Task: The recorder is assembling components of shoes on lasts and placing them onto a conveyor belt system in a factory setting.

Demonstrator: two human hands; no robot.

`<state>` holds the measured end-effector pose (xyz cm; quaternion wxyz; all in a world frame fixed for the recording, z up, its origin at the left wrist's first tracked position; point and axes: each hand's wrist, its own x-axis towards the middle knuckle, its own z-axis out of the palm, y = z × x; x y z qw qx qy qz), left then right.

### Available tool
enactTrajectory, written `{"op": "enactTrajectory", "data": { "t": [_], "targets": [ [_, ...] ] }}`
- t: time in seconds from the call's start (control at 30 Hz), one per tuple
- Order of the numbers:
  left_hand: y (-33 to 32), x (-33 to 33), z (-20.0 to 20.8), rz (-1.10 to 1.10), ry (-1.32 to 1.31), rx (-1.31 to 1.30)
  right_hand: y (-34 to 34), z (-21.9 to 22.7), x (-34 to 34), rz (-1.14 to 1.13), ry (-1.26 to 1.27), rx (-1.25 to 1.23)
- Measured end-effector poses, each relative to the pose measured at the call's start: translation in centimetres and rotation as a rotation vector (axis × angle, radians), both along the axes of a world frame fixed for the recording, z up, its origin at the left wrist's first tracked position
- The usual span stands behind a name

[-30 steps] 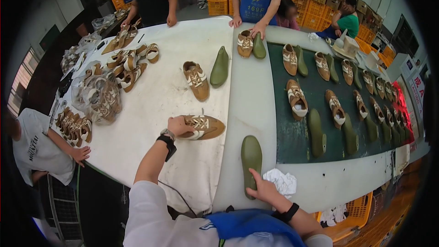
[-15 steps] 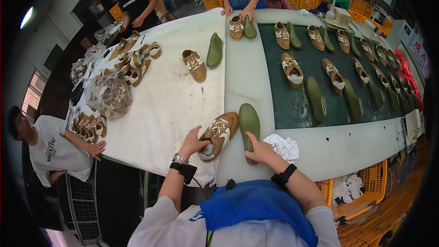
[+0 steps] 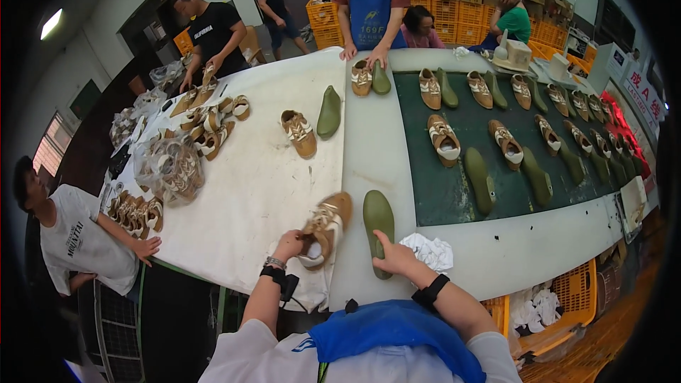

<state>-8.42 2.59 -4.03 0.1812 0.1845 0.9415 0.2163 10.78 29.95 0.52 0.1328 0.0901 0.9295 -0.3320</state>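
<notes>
At the near edge of the table my left hand is closed on the heel opening of a brown sneaker with cream stripes and laces. The sneaker is slightly smeared by motion, its toe pointing away from me. Just to its right lies a dark green shoe last, a gap between the two. My right hand grips the near end of this last from the right, thumb on top; the other fingers are partly hidden. A crumpled white cloth lies beside my right wrist.
Another sneaker and last stand farther up the table. On the right, a dark green mat bears several sneaker-and-last pairs. Bagged shoes sit at left. A co-worker in a blue apron touches a pair opposite; other people are around.
My left hand has shifted from beside the sneaker's heel to its opening, and the sneaker has come away leftward from the last. My right hand stays on the last. The view has tilted up.
</notes>
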Motion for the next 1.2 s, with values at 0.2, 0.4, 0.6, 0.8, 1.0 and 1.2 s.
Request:
{"op": "enactTrajectory", "data": {
  "t": [0.2,0.4,0.6,0.8,1.0,1.2],
  "targets": [
    [1.4,-10.7,5.3,0.512,0.041,0.027,0.3,0.0,0.4,-0.024,-0.044,0.010],
    [10.1,-21.6,0.7,-0.010,0.123,-0.205,0.6,-0.5,0.9,-0.067,-0.077,0.057],
    [16.3,-22.7,8.7,0.334,-0.305,0.485,-0.5,0.1,-0.3,-0.005,-0.068,0.057],
    [11.5,-10.8,8.6,0.019,-0.351,0.644,-0.4,-0.5,-0.3,-0.022,-0.033,0.050],
    [4.6,6.4,5.5,0.269,-0.704,0.785,-0.7,0.1,0.0,0.038,-0.065,0.048],
    [5.8,12.8,7.8,0.204,-0.604,0.806,0.5,3.3,-0.3,-0.046,0.361,-0.189]
  ]
}}
